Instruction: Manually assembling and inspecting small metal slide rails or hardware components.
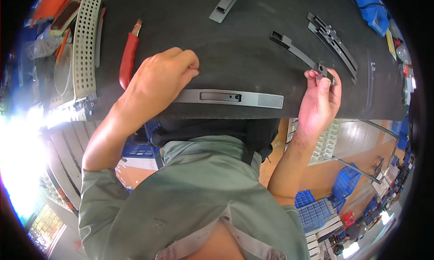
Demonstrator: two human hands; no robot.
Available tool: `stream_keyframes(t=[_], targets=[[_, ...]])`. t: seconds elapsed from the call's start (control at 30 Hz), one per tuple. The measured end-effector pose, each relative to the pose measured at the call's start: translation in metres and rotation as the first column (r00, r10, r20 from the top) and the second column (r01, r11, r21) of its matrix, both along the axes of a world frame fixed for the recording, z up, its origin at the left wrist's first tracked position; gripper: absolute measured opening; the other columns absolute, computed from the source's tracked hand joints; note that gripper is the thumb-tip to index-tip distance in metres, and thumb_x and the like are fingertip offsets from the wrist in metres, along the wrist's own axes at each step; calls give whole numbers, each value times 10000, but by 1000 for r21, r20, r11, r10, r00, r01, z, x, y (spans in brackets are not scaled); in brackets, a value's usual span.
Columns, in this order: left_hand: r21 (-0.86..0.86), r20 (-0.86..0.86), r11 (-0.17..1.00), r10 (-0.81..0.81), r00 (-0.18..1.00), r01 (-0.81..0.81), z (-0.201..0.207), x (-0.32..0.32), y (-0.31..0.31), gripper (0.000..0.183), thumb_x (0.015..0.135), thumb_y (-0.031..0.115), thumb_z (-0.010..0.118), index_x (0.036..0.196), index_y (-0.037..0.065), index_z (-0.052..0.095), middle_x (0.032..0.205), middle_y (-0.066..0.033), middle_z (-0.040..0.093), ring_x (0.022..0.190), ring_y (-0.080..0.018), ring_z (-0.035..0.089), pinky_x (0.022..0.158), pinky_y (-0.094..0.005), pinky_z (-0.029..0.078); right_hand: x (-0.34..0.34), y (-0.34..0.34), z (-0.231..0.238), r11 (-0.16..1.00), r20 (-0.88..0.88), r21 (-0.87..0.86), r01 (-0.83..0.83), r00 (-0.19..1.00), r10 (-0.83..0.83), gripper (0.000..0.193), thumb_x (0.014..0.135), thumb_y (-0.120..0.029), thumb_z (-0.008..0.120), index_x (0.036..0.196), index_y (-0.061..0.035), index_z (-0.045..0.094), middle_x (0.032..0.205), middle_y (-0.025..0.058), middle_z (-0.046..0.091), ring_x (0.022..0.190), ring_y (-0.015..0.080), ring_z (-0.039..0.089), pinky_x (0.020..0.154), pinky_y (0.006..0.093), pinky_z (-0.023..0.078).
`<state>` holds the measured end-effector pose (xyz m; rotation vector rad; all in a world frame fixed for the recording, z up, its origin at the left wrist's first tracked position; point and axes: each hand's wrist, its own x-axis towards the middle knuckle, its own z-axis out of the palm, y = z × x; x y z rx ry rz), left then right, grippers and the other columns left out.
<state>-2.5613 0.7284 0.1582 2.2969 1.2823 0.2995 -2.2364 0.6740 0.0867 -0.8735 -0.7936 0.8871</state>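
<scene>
The long grey metal bar point(228, 97) is pinned at its end on the black mat point(253, 38) by the curled-shut left hand point(165, 77), so it seems kept from sliding, while a small black clip point(323, 71) is pinched in the right hand point(320, 99) fingertips.

Place: a workshop or small assembly floor.
Work surface: a counter point(253, 16) covered with a black mat.
Parts: grey metal rails point(228, 97) and black brackets point(332, 38) lie on it, toward 12 and 2 o'clock.
Tools: a red-handled cutter point(128, 61) at 10 o'clock beside a perforated metal plate point(86, 43).
Storage: blue plastic crates point(346, 183) stacked at 4 o'clock on a wooden floor point(343, 149).
</scene>
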Motion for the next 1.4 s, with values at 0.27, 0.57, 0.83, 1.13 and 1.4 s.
stream_keyframes(t=[0.27,0.57,0.83,1.13,1.4], targets=[[-120,-56,986,-125,991,118,18,-5,4,90,916,54,690,997,26,665,928,-139,663,817,-350,682,713,-416,545,0,0,1,1000,-12,4,-8,1000,8,278,1019,-67,636,1261,66,603,1099,152,711,975,241,704,942,429,558],[235,208,861,-498,842,451,4,30,-6,216,792,45,714,998,-15,690,943,-123,671,783,-317,673,665,-393,543,0,-3,-1,1000,-33,-16,4,999,-5,269,1011,-56,642,1256,51,614,1105,140,717,974,228,708,940,428,561],[158,-27,811,-567,823,564,10,37,2,224,766,74,707,982,17,701,970,-79,626,809,-252,642,647,-359,528,-3,5,-2,1000,-25,-22,5,1000,-5,258,1009,-48,641,1247,49,617,1109,141,715,961,223,708,932,420,562],[204,195,961,-229,954,189,-11,30,-31,193,823,-9,739,1013,-6,709,1089,-149,685,922,-305,678,815,-389,552,5,-18,12,999,-84,-10,44,995,-45,288,1003,-64,636,1254,67,588,1129,168,687,997,247,678,927,428,542],[180,402,974,57,914,-140,1,24,-27,79,901,-59,668,979,-47,668,1127,-170,688,938,-247,681,803,-326,548,10,-48,29,1000,-75,19,0,997,1,273,995,-46,647,1241,62,595,1110,151,664,1040,222,646,934,405,525]])
